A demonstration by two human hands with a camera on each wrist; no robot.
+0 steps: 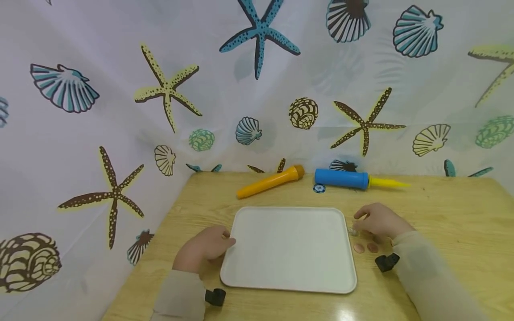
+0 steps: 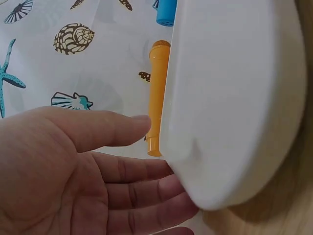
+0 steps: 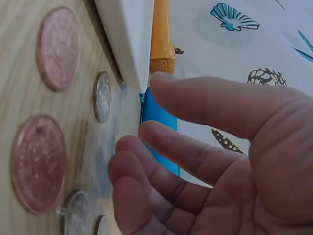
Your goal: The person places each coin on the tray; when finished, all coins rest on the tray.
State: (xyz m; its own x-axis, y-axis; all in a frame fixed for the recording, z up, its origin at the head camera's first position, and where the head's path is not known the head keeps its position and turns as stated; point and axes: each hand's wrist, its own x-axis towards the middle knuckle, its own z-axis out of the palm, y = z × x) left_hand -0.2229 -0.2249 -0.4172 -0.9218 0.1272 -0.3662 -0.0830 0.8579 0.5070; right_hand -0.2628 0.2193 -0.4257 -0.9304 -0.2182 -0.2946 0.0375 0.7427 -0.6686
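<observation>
A white rectangular tray [image 1: 289,249] lies on the wooden table between the two hands. At its left edge is my left hand [image 1: 206,249]; in the left wrist view its fingers extend to the tray's corner with the thumb apart from them. My right hand [image 1: 379,220] hovers beside the tray's right edge, fingers loosely bent and nothing between them. Below that hand are two copper coins [image 3: 58,49] and several silver coins [image 3: 102,97], lying flat on the table. Part of the silver group is hidden by the fingers in the head view.
Behind the tray lie an orange toy microphone [image 1: 271,182] and a blue hand pump [image 1: 341,178] with a yellow nozzle. A blue-and-white poker chip [image 1: 319,188] rests by the pump. A shell-and-starfish patterned curtain [image 1: 201,89] hangs behind and to the left of the table.
</observation>
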